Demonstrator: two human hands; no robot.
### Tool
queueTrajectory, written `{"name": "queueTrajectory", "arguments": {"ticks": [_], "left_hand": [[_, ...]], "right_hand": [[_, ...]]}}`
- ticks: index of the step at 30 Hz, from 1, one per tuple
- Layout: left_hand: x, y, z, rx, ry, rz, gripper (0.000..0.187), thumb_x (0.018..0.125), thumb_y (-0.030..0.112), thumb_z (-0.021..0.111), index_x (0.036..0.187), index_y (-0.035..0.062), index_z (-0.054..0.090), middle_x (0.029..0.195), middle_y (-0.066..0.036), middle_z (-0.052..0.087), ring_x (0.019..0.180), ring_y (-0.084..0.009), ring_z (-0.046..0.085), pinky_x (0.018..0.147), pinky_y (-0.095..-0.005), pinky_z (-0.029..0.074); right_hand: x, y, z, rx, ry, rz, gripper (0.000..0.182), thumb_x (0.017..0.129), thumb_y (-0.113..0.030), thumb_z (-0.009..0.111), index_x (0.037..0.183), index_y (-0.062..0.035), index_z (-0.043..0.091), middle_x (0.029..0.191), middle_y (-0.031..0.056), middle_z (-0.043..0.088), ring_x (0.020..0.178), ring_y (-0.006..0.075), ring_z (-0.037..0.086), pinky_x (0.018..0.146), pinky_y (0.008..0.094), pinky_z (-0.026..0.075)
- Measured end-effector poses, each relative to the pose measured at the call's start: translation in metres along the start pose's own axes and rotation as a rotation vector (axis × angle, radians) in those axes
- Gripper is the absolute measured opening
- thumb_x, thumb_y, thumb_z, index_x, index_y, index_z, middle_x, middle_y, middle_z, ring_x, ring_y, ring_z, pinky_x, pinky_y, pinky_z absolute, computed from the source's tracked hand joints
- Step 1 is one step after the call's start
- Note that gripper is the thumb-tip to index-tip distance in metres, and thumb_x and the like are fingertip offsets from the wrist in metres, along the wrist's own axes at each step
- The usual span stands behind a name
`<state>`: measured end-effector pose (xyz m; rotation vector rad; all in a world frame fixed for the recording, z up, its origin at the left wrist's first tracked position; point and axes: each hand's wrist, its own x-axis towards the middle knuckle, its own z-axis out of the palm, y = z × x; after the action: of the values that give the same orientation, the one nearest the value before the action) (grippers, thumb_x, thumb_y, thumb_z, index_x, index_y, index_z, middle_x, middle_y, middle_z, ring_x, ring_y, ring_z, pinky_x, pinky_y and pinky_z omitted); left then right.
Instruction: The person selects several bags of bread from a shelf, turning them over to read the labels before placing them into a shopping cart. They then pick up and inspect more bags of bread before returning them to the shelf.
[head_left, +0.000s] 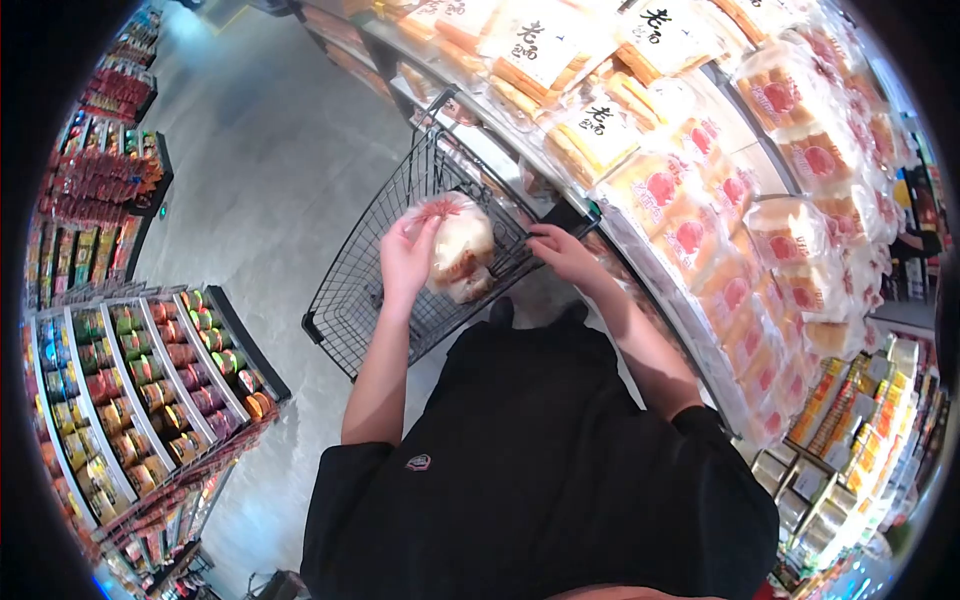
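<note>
My left hand is closed on the gathered top of a clear plastic bag of bread with red print. The bag hangs over the inside of a black wire shopping cart. My right hand is at the cart's right side, its fingers curled at the rim near a dark corner piece. Whether it grips the rim is hard to make out.
Bagged bread loaves are piled on a long display along the right side. Shelves of packaged goods stand at the left. Grey floor runs between them. At the far right, part of another person shows.
</note>
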<state>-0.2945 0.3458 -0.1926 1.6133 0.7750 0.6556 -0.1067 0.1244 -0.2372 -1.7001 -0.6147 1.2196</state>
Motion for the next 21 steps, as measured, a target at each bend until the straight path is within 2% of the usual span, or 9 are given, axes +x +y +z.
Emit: {"name": "queueTrajectory", "arguments": {"ticks": [1, 4, 6, 7, 10, 11, 15, 18, 21], "left_hand": [[0.006, -0.026, 0.000, 0.082, 0.012, 0.033, 0.020, 0.087, 0.011, 0.067, 0.102, -0.0031, 0.067, 0.096, -0.012, 0.072, 0.090, -0.0164, 0.067, 0.081, -0.0300, 0.051], [0.020, -0.077, 0.007, 0.218, 0.045, 0.093, 0.019, 0.086, 0.012, 0.067, 0.100, -0.0011, 0.068, 0.096, -0.017, 0.070, 0.092, -0.0259, 0.068, 0.083, -0.0336, 0.051], [0.032, -0.108, 0.011, 0.338, 0.066, 0.103, 0.020, 0.088, 0.015, 0.066, 0.100, -0.0009, 0.068, 0.096, -0.019, 0.069, 0.092, -0.0288, 0.068, 0.083, -0.0353, 0.051], [0.041, -0.134, 0.012, 0.412, 0.028, 0.163, 0.022, 0.089, 0.019, 0.065, 0.100, -0.0001, 0.068, 0.098, -0.020, 0.069, 0.092, -0.0322, 0.067, 0.083, -0.0382, 0.051], [0.059, -0.195, 0.023, 0.466, -0.125, 0.093, 0.026, 0.090, 0.023, 0.064, 0.102, 0.0004, 0.068, 0.096, -0.020, 0.069, 0.090, -0.0332, 0.067, 0.082, -0.0390, 0.051], [0.062, -0.222, 0.030, 0.362, -0.149, 0.057, 0.028, 0.090, 0.025, 0.065, 0.103, 0.0009, 0.068, 0.095, -0.019, 0.070, 0.089, -0.0325, 0.067, 0.082, -0.0387, 0.051], [0.061, -0.260, 0.045, 0.310, -0.161, 0.061, 0.029, 0.092, 0.025, 0.062, 0.104, 0.0001, 0.068, 0.095, -0.018, 0.070, 0.090, -0.0328, 0.067, 0.083, -0.0394, 0.051], [0.071, -0.252, 0.054, 0.407, -0.106, 0.149, 0.026, 0.093, 0.021, 0.057, 0.104, -0.0002, 0.068, 0.098, -0.018, 0.070, 0.094, -0.0342, 0.065, 0.086, -0.0412, 0.049], [0.072, -0.218, 0.056, 0.369, -0.078, 0.165, 0.025, 0.093, 0.018, 0.055, 0.104, 0.0007, 0.069, 0.101, -0.018, 0.069, 0.098, -0.0347, 0.063, 0.090, -0.0427, 0.046]], "right_hand": [[-0.012, -0.001, -0.003, 0.069, 0.029, 0.115, 0.049, 0.098, -0.034, 0.055, 0.137, -0.0071, 0.044, 0.121, 0.0082, 0.061, 0.109, 0.0159, 0.058, 0.090, 0.0292, 0.046], [-0.044, 0.035, -0.013, 0.280, 0.049, 0.222, 0.050, 0.097, -0.034, 0.056, 0.137, -0.0073, 0.043, 0.119, 0.0088, 0.061, 0.106, 0.0176, 0.060, 0.089, 0.0292, 0.047], [-0.067, 0.056, -0.018, 0.248, 0.139, 0.267, 0.048, 0.097, -0.034, 0.056, 0.136, -0.0074, 0.045, 0.116, 0.0057, 0.062, 0.100, 0.0146, 0.060, 0.086, 0.0270, 0.046], [-0.078, 0.072, -0.021, 0.236, 0.175, 0.279, 0.048, 0.097, -0.034, 0.056, 0.135, -0.0074, 0.045, 0.115, 0.0048, 0.062, 0.099, 0.0140, 0.059, 0.085, 0.0264, 0.046], [-0.112, 0.096, -0.022, 0.229, 0.255, 0.322, 0.048, 0.097, -0.037, 0.056, 0.133, -0.0077, 0.047, 0.113, 0.0024, 0.061, 0.098, 0.0119, 0.059, 0.083, 0.0256, 0.045], [-0.121, 0.097, -0.021, 0.242, 0.273, 0.343, 0.048, 0.097, -0.038, 0.056, 0.133, -0.0076, 0.046, 0.113, 0.0026, 0.061, 0.098, 0.0120, 0.058, 0.083, 0.0261, 0.045], [-0.147, 0.100, -0.020, 0.255, 0.331, 0.354, 0.052, 0.097, -0.039, 0.055, 0.136, -0.0072, 0.044, 0.117, 0.0042, 0.061, 0.102, 0.0135, 0.058, 0.087, 0.0287, 0.045], [-0.158, 0.112, -0.017, 0.210, 0.395, 0.310, 0.049, 0.096, -0.035, 0.057, 0.133, -0.0046, 0.048, 0.115, 0.0073, 0.062, 0.101, 0.0142, 0.058, 0.088, 0.0286, 0.046], [-0.163, 0.115, -0.011, 0.126, 0.455, 0.274, 0.044, 0.096, -0.029, 0.059, 0.128, -0.0013, 0.052, 0.114, 0.0103, 0.063, 0.100, 0.0151, 0.059, 0.087, 0.0288, 0.047]]}}
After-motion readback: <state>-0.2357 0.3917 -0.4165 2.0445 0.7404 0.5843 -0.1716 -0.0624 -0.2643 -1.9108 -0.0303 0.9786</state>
